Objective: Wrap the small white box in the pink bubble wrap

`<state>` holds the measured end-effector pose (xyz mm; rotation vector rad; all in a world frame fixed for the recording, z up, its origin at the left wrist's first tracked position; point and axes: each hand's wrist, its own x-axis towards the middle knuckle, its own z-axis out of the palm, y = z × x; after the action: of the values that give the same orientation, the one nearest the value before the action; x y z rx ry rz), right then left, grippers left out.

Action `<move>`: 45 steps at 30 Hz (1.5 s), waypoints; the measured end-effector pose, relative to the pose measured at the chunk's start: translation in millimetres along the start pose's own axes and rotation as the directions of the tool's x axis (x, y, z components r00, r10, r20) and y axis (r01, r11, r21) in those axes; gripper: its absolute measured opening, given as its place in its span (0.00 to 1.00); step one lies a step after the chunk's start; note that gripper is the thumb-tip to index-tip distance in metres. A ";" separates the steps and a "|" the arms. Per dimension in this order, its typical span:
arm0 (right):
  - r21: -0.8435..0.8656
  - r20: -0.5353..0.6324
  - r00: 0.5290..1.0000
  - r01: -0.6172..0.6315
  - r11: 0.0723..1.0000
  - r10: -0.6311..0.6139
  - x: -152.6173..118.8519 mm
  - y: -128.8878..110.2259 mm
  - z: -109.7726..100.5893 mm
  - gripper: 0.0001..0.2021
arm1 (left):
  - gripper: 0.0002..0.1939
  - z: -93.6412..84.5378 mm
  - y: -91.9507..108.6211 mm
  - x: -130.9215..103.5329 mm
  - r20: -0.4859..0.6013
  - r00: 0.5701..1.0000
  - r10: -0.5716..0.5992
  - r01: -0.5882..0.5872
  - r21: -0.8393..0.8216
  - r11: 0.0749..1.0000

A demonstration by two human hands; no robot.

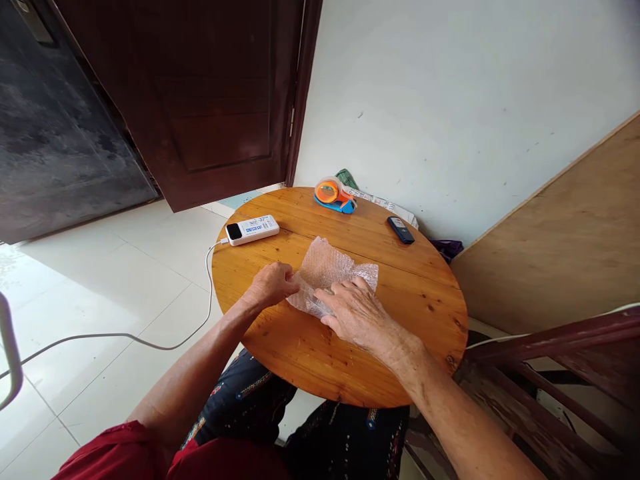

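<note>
A sheet of clear bubble wrap (327, 262) lies crumpled on the round wooden table (310, 360), in front of me. My left hand (274, 283) pinches its left edge with closed fingers. Spread over the lower right part of the wrap, my right hand (356, 312) presses down with its fingers apart. Whether anything lies inside the wrap under that hand cannot be made out.
An orange and blue tape dispenser (335, 195) stands at the table's back edge. A white device (253, 229) with a cable (173, 347) lies at the back left, a dark handheld device (401, 230) at the back right.
</note>
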<state>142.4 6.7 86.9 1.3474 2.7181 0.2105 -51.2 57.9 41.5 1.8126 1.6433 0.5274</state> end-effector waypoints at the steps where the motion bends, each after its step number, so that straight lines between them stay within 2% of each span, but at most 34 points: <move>1: 0.001 0.006 1.000 -0.002 1.000 0.002 0.8 -0.4 -0.4 0.11 | 0.09 0.8 2.6 -0.6 -0.016 1.000 0.000 -0.001 -0.067 0.998; 4: 0.001 0.039 0.999 -0.007 1.000 0.007 3.3 -1.3 -1.7 0.10 | 0.07 5.1 13.6 -2.2 -0.008 0.999 -0.042 0.036 -0.367 0.929; 8: 0.017 0.040 0.999 -0.006 1.000 0.005 3.6 -0.8 0.0 0.09 | 0.06 13.2 30.4 -5.3 0.131 0.988 -0.084 0.153 -0.728 0.668; 10: 0.037 0.018 1.000 -0.018 0.999 0.017 1.9 0.0 2.2 0.10 | 0.07 16.5 36.4 -7.0 0.167 0.983 -0.073 0.179 -0.806 0.564; 13: 0.066 -0.015 0.999 -0.045 0.997 0.046 -1.3 0.9 5.0 0.12 | 0.08 20.1 39.8 -8.0 0.170 0.984 -0.048 0.171 -0.842 0.512; 15: 0.080 -0.027 0.998 -0.055 0.995 0.057 -2.7 1.2 5.9 0.13 | 0.10 21.3 38.0 -7.0 0.182 0.983 -0.041 0.176 -0.831 0.528; 16: 0.086 -0.028 0.998 -0.055 0.995 0.058 -3.1 1.2 6.1 0.13 | 0.11 21.2 35.9 -5.8 0.189 0.981 -0.045 0.181 -0.805 0.565; 18: 0.091 -0.027 0.998 -0.052 0.995 0.055 -3.6 1.5 6.1 0.12 | 0.10 19.3 29.9 -2.3 0.198 0.979 -0.040 0.165 -0.671 0.723; 20: 0.087 -0.035 0.998 -0.045 0.995 0.048 -3.5 1.7 5.9 0.12 | 0.04 15.0 22.3 3.0 0.203 0.979 -0.014 0.112 -0.478 0.871; 21: 0.084 -0.042 0.998 -0.041 0.996 0.045 -3.4 1.9 5.8 0.12 | 0.01 12.4 18.6 6.0 0.204 0.979 0.002 0.080 -0.395 0.915; 23: 0.078 -0.042 0.998 -0.039 0.996 0.042 -3.2 2.1 5.7 0.12 | 0.07 7.1 12.2 12.2 0.190 0.981 0.021 0.036 -0.293 0.956; 29: 0.071 -0.032 0.999 -0.028 0.997 0.030 -4.8 0.2 5.1 0.18 | 0.10 4.6 9.3 20.6 0.147 0.989 0.033 -0.009 -0.161 0.987; 31: 0.041 -0.003 1.000 -0.027 0.999 0.027 -4.3 -2.2 2.3 0.15 | 0.10 6.8 11.8 20.5 0.147 0.989 0.013 0.011 -0.162 0.987; 36: -0.022 0.065 0.998 -0.023 0.999 0.025 2.1 -9.6 -7.7 0.05 | 0.06 10.2 23.5 20.1 0.242 0.969 -0.043 0.112 -0.282 0.953; 40: -0.031 0.022 0.999 -0.034 0.999 0.035 3.1 -12.6 -8.8 0.06 | 0.03 11.2 35.7 19.6 0.344 0.938 -0.040 0.191 -0.416 0.889; 43: -0.018 0.016 0.999 -0.047 0.999 0.048 -3.0 -11.9 -5.7 0.06 | 0.04 11.8 41.0 19.2 0.366 0.930 -0.034 0.219 -0.476 0.852; 45: 0.015 -0.002 0.999 -0.050 0.999 0.050 -9.0 -10.1 -2.8 0.11 | 0.05 12.9 42.5 18.8 0.373 0.927 -0.026 0.225 -0.500 0.836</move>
<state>139.5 -6.8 88.2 1.4209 2.6950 0.1967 -8.9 72.9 58.9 1.2787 1.2017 0.5035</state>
